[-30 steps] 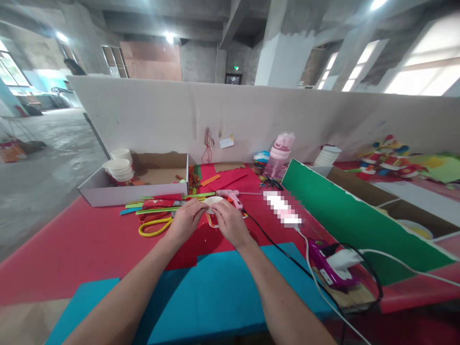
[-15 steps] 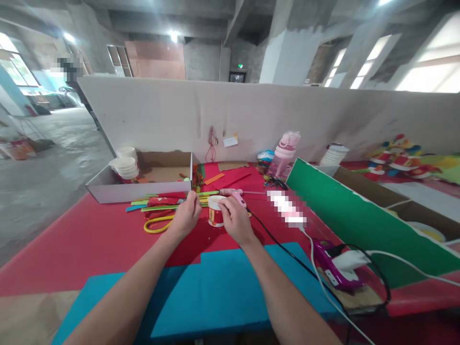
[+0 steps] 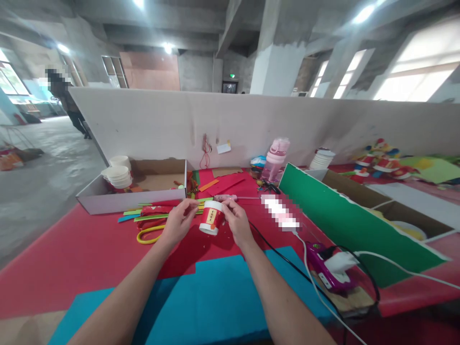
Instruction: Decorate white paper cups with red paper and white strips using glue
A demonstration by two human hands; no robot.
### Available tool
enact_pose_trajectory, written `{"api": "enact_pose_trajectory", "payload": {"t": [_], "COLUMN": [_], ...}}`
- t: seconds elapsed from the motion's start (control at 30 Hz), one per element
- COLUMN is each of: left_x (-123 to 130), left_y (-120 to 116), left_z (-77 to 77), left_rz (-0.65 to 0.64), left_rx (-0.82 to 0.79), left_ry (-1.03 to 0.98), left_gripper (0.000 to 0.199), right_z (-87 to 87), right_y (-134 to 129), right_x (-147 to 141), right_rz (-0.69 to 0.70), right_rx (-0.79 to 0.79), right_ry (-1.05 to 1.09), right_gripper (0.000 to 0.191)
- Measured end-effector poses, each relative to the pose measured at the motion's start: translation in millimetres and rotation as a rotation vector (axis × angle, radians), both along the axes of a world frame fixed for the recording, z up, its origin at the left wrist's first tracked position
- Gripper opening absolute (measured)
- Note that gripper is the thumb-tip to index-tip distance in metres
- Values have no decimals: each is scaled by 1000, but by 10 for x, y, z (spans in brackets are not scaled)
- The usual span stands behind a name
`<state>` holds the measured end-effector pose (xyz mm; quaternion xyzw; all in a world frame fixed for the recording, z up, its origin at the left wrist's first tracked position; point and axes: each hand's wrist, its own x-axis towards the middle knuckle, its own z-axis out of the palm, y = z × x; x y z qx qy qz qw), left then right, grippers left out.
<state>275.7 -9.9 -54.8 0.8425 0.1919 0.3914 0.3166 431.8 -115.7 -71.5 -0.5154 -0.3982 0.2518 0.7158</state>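
A small red and white paper cup (image 3: 211, 218) is tilted above the red table cover, its base toward me. My right hand (image 3: 235, 218) pinches the cup's rim at its right side. Just left of the cup is my left hand (image 3: 182, 218), thumb and forefinger close together near the rim; whether anything is between them is too small to tell. Behind the cup lies a pink glue gun (image 3: 226, 197). Yellow-handled scissors (image 3: 148, 235) and coloured paper strips (image 3: 143, 211) rest to the left of my left hand.
A box (image 3: 132, 200) with stacked cups stands at the left, a green-sided box (image 3: 345, 225) at the right. A purple power strip (image 3: 332, 275) with cables lies at the right front. Blue sheeting (image 3: 215, 297) covers the near edge. A person (image 3: 68, 100) is beyond the partition.
The cup has been lifted and tilted by my right hand. My left hand's fingers have loosened from a tighter closed shape. The view has shifted slightly, and more of the far person shows.
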Motion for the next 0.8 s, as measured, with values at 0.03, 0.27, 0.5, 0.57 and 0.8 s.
{"api": "enact_pose_trajectory", "payload": {"t": [0.03,0.27,0.5,0.57,0.8], "left_x": [9,12,35,66,24], "left_y": [-8,-67,-139,-148,28], "left_z": [12,57,52,24,-40], "left_rz": [-19,-122,-249,-250,-115], "left_rx": [-10,-365,-914,-1106,-1000], "left_ry": [-13,-87,-255,-320,-369], "left_gripper": [20,20,19,21,32], "right_z": [10,33,16,22,4], "right_y": [-5,-42,-16,-15,-10], "right_x": [-10,-50,-108,-126,-101], "right_rz": [24,215,240,216,182], "right_rx": [-10,-68,-65,-64,-43], "right_ry": [0,41,29,-2,-66], "right_gripper": [24,22,24,26,27]}}
